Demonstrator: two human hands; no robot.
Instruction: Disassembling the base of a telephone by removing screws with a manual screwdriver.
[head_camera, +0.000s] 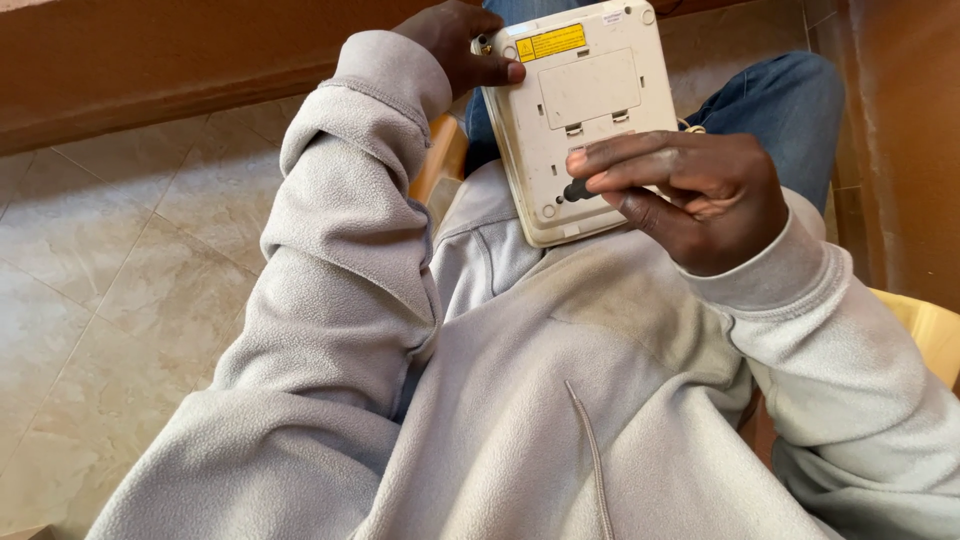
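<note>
My left hand (462, 45) grips the white plastic device (580, 110) by its corner; right hand (690, 195) pinches what looks like a small black screwdriver (578, 190). On my lap it could easily slip.

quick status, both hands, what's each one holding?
Left hand: closed on the top corner of the cream device.
Right hand: closed on a small black tool handle, its end against the device.

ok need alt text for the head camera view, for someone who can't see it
A seated person in a grey fleece holds a cream plastic device back side up on their lap: the left hand grips its top corner, and the right hand holds a small black-handled tool against its lower edge. Beige floor tiles lie below.
</note>
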